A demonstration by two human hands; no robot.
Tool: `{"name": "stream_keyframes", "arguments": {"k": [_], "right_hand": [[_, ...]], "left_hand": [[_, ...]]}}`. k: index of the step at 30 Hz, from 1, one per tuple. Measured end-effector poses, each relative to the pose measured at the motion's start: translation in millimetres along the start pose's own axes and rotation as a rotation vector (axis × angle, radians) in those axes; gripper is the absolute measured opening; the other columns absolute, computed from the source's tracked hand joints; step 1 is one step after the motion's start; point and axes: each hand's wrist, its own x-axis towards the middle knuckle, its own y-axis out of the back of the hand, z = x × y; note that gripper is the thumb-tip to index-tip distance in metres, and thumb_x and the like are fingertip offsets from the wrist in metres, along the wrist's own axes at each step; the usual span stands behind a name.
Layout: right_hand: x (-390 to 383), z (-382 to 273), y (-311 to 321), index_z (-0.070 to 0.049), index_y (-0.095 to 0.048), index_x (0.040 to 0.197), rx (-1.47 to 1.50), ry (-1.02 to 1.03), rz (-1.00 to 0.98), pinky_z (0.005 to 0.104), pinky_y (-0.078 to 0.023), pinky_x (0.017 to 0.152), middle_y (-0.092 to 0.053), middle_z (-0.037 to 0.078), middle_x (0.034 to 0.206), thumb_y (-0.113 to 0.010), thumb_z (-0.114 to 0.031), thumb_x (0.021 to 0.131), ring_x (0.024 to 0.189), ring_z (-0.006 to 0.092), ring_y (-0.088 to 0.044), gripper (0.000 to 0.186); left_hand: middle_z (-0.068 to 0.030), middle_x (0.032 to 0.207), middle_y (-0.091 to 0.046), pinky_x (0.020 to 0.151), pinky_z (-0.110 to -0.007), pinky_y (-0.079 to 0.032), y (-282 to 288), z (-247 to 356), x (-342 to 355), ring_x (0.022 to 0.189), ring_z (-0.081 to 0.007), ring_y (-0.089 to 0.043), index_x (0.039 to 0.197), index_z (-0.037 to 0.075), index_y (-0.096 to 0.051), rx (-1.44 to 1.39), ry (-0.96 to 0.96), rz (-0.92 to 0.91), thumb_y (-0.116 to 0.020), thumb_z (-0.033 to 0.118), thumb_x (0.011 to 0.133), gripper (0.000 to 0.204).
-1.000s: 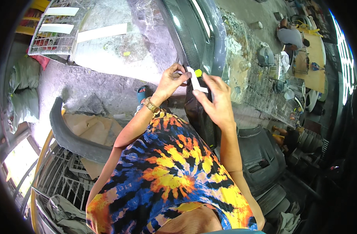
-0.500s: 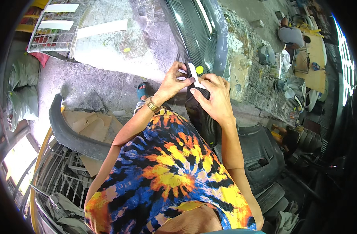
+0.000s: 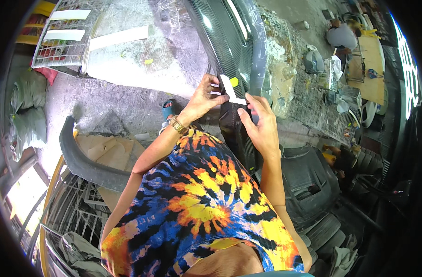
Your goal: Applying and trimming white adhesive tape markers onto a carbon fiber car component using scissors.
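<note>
A long, glossy black carbon-fibre panel (image 3: 223,48) runs up from in front of me, with a yellow round sticker (image 3: 233,82) on it. White tape (image 3: 226,86) lies along its left edge and bends into a short arm toward the right. My left hand (image 3: 202,100) is closed at that edge, its thumb pressing on the tape near the bend and its fingers curled by the rim. My right hand (image 3: 262,125) is open beside the tape's right end, thumb and forefinger apart. Whether its forefinger touches the tape end, I cannot tell.
At the left, more white strips (image 3: 118,38) lie on a pale surface and a wire rack (image 3: 63,46). A curved dark trim piece (image 3: 88,162) rests by cardboard at lower left. A black moulded part (image 3: 308,184) is at right. Another person (image 3: 342,36) works far right.
My right hand has moved slightly right and down, its fingers coming off the tape. The tape's short arm now lies flatter across the panel. My left hand stays in place.
</note>
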Motion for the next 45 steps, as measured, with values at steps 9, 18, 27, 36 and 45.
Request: {"name": "stream_keyframes", "arguments": {"k": [9,18,27,36,45], "right_hand": [[-11.8,2.2,-18.1,0.001,-0.06,0.124,0.243,-0.1,-0.065,0.0345,-0.052,0.079,-0.061,0.015,0.107,-0.068,-0.011,0.087,0.092,0.0261,-0.062,0.04],[-20.4,5.2,-30.2,0.0,-0.058,0.128,-0.042,0.061,-0.015,0.04,-0.048,0.089,-0.058,0.017,0.111,-0.071,-0.01,0.083,0.102,0.0342,-0.058,0.048],[-17.5,11.7,-31.9,-0.003,-0.057,0.131,0.045,0.016,-0.055,0.0395,-0.048,0.087,-0.056,0.016,0.107,-0.071,-0.01,0.081,0.1,0.0324,-0.057,0.053],[-20.1,7.3,-37.2,-0.004,-0.056,0.133,-0.193,0.114,-0.03,0.0389,-0.047,0.083,-0.055,0.015,0.106,-0.071,-0.008,0.08,0.092,0.0309,-0.055,0.055],[-27.4,21.8,-10.2,-0.001,-0.049,0.137,0.127,-0.037,0.04,0.0377,-0.049,0.087,-0.059,0.018,0.111,-0.068,-0.011,0.086,0.099,0.0318,-0.06,0.056]], "left_hand": [[-0.0067,0.114,-0.045,0.083,-0.035,-0.052,-3.9,-8.0,-0.7,0.101,-0.0202,-0.055,0.117,0.01,-0.038,-0.038,-0.001,0.02,-0.079,0.007,0.078,0.057],[-0.0092,0.109,-0.05,0.081,-0.035,-0.053,-4.7,-8.6,-0.6,0.1,-0.0223,-0.057,0.117,0.01,-0.037,-0.02,0.004,0.032,-0.078,0.007,0.078,0.057],[-0.0093,0.109,-0.051,0.083,-0.036,-0.053,-3.2,-8.7,1.4,0.1,-0.0226,-0.057,0.117,0.01,-0.037,-0.005,-0.003,0.013,-0.077,0.006,0.079,0.056],[-0.0086,0.11,-0.05,0.084,-0.035,-0.053,-0.7,-9.9,0.0,0.099,-0.0193,-0.057,0.115,0.009,-0.037,0.07,-0.051,0.015,-0.076,0.005,0.079,0.053],[-0.0088,0.108,-0.056,0.082,-0.03,-0.051,6.1,-6.1,-2.2,0.1,-0.0174,-0.057,0.113,0.007,-0.045,0.088,0.007,0.069,-0.075,0.006,0.083,0.043]]}}
